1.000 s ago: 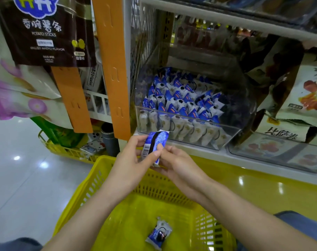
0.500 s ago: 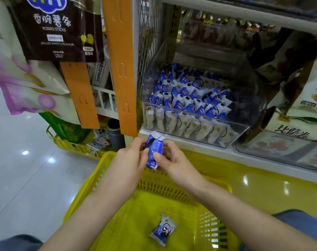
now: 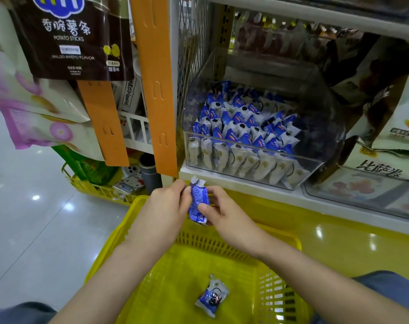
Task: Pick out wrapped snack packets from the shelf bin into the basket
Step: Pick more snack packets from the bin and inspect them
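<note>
The blue packet (image 3: 198,204) has turned, seemingly back-side out, pinched between the fingers (image 3: 183,191) of the left hand (image 3: 166,206) and right hand (image 3: 225,215), just over the basket (image 3: 119,235) rim; it likely drops next beside the first packet (image 3: 211,296) below them.

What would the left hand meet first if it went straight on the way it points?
Past the snack packet it pinches, the left hand likely meets the white shelf edge under the clear bin; depth unclear.
</note>
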Tool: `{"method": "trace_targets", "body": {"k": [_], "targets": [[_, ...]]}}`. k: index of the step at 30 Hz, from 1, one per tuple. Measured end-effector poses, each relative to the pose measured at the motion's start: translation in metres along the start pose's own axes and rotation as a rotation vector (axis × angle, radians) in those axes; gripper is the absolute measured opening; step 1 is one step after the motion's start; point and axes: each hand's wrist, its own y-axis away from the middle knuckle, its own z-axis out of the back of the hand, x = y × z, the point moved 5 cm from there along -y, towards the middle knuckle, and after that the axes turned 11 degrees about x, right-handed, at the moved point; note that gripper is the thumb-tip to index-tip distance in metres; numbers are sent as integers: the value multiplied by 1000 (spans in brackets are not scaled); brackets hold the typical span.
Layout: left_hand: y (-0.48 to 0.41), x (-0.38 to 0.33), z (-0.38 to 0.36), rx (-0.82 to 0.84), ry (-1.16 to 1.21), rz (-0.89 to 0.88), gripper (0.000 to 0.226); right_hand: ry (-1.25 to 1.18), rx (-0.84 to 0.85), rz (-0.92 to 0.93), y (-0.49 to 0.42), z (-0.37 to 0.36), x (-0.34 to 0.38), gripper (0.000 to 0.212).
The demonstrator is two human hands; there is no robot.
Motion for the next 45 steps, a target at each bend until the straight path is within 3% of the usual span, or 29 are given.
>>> {"method": "trace_targets", "body": {"k": [2, 5, 9, 13, 18, 21, 24, 27, 30, 33, 36, 38, 43, 45], "targets": [[0, -1, -4, 15, 77, 3, 17, -28, -43, -19, -1, 4, -1, 29], [0, -4, -10, 45, 136, -22, 36, -180, -68, -28, -2, 10, -1, 29], [0, -3, -11, 66, 181, -51, 39, -291, -53, -51, 1, 11, 1, 27], [0, -2, -12, 49, 231, -55, 33, -246, -56, -29, 1, 12, 5, 28], [1, -2, -4, -36, 176, -66, 18, -10, -24, 26, 1, 10, 8, 29], [1, -2, -1, -61, 156, -84, 16, -89, 30, 65, 3, 8, 10, 28], [-3, 0, 1, -61, 373, -6, 30, -242, 16, 74, 4, 13, 11, 41], [-5, -2, -4, 33, 657, 74, 37, -120, -81, 81, 5, 21, 13, 66], [-4, -7, -6, 57, 655, 61, 24, 170, -171, 137, 9, 23, 16, 75], [-5, -6, -4, 16, 624, 65, 22, 268, -173, 171, 10, 20, 16, 67], [-6, -4, -4, 18, 629, 72, 27, 107, -153, 185, 9, 22, 19, 32], [-6, -3, -2, 13, 658, 79, 28, 56, -157, 186, 8, 26, 22, 20], [-9, 0, -1, -31, 947, 161, 26, 211, -160, 234, 13, 31, 33, 29], [-11, -1, -1, -9, 1110, 199, 21, 129, -179, 238, 14, 35, 35, 22]]}}
